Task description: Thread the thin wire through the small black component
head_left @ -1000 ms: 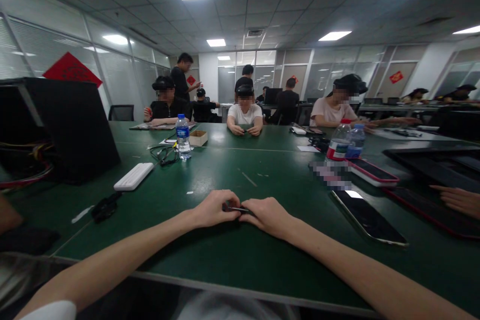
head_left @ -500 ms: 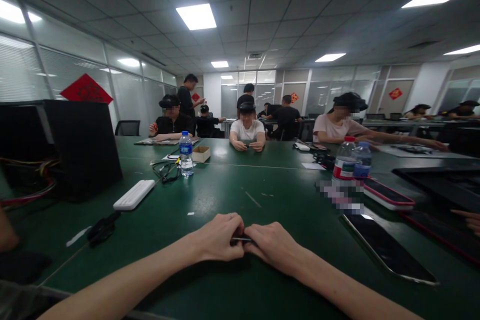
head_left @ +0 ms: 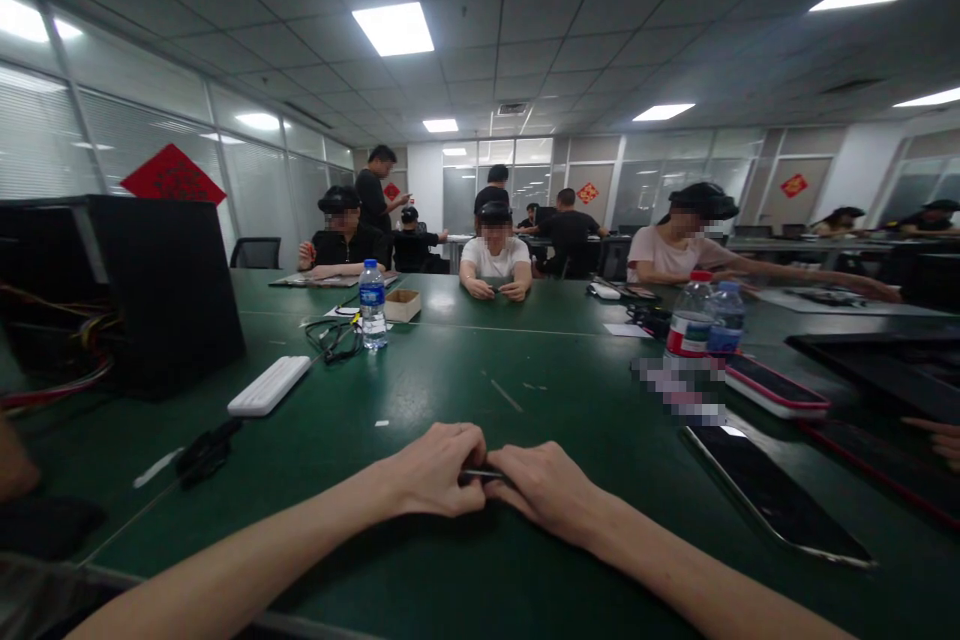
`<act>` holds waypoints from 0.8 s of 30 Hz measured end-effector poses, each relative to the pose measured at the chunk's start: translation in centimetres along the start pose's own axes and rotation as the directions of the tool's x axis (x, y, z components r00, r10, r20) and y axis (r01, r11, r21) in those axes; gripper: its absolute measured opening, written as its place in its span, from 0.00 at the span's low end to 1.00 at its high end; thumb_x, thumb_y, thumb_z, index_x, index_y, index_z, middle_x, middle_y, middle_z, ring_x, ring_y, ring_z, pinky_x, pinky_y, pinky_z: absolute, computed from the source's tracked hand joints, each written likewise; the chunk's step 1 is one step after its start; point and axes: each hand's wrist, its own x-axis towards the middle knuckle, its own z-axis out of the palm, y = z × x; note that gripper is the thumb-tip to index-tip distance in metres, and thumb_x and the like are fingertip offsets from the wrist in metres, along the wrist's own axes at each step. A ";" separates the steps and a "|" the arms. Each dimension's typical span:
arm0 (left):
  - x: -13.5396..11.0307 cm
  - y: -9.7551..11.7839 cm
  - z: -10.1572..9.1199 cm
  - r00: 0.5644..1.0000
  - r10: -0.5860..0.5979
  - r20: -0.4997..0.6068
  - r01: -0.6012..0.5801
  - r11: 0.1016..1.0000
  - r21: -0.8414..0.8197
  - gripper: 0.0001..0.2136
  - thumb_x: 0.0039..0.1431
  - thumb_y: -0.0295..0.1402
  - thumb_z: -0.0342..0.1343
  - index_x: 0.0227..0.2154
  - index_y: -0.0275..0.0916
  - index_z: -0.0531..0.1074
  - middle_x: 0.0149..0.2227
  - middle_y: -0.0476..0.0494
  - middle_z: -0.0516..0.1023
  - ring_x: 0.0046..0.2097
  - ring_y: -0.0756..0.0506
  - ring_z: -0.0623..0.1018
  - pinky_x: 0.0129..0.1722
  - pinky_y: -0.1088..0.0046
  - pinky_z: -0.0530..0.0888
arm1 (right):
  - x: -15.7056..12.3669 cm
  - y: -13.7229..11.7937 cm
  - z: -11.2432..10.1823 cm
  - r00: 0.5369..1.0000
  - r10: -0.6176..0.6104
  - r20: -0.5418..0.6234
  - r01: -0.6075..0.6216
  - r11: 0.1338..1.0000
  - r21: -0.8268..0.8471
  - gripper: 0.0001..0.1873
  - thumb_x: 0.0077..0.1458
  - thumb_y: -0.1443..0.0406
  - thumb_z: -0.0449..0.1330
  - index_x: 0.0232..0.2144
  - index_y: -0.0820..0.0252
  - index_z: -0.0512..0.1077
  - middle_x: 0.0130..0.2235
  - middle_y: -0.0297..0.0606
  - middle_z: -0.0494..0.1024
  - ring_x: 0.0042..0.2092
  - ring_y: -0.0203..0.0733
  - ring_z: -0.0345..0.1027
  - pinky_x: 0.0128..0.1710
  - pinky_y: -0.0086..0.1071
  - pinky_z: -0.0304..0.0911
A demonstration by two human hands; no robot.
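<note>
While the forearms slant in from the near side, the left hand and the right hand come together at the near middle of a green table. Both grips closed to a pinch, thumbs and fingers bent around a thin dark piece between them. A slim strip of it, with a pale glint, shows in the narrow gap.

Its ends are buried under the fingers; shape and kind can't be read. Can't tell whether it touches the tabletop. Farther right, a pixelated patch hides whatever lies there. Dark case cut off at left; another person's hand cut off at right.

Near table edge shows at lower left, then passes behind the left forearm. On the left, a white oblong device and a dark bundle lie well apart from the hands; on the right, so does a black phone. Tabletop runs between these, with a white scrap beyond the left hand and a seam farther off.
</note>
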 end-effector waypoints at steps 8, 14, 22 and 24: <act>0.0 -0.7 0.4 0.999 -0.028 -0.026 0.025 0.994 -0.109 0.06 0.49 0.32 0.55 0.30 0.39 0.64 0.29 0.49 0.71 0.30 0.48 0.70 0.30 0.73 0.62 | 0.1 0.2 0.1 0.999 0.035 0.030 -0.037 0.996 0.081 0.20 0.69 0.54 0.48 0.46 0.63 0.71 0.41 0.43 0.80 0.38 0.43 0.75 0.35 0.31 0.65; 0.0 -0.9 0.7 0.997 -0.061 -0.047 0.048 0.970 -0.240 0.06 0.50 0.29 0.55 0.32 0.38 0.65 0.27 0.52 0.69 0.27 0.50 0.68 0.26 0.75 0.61 | 0.0 0.6 0.2 0.995 0.051 0.082 -0.061 0.991 0.120 0.21 0.69 0.53 0.48 0.48 0.62 0.71 0.42 0.44 0.79 0.40 0.44 0.74 0.38 0.32 0.65; 0.0 -1.3 1.0 0.992 -0.089 -0.092 0.064 0.966 -0.251 0.05 0.48 0.27 0.55 0.30 0.38 0.66 0.27 0.51 0.70 0.28 0.50 0.68 0.27 0.76 0.62 | 0.1 0.6 0.1 0.994 0.075 0.082 -0.087 0.985 0.150 0.19 0.69 0.54 0.49 0.45 0.61 0.72 0.41 0.43 0.79 0.39 0.44 0.74 0.37 0.31 0.63; 0.0 -1.3 1.0 0.991 -0.080 -0.109 0.047 0.961 -0.273 0.07 0.48 0.27 0.55 0.31 0.38 0.67 0.27 0.51 0.71 0.28 0.50 0.69 0.27 0.76 0.63 | 0.0 0.6 0.1 0.993 0.080 0.082 -0.093 0.983 0.160 0.19 0.68 0.54 0.49 0.45 0.61 0.72 0.40 0.43 0.79 0.39 0.44 0.74 0.37 0.31 0.63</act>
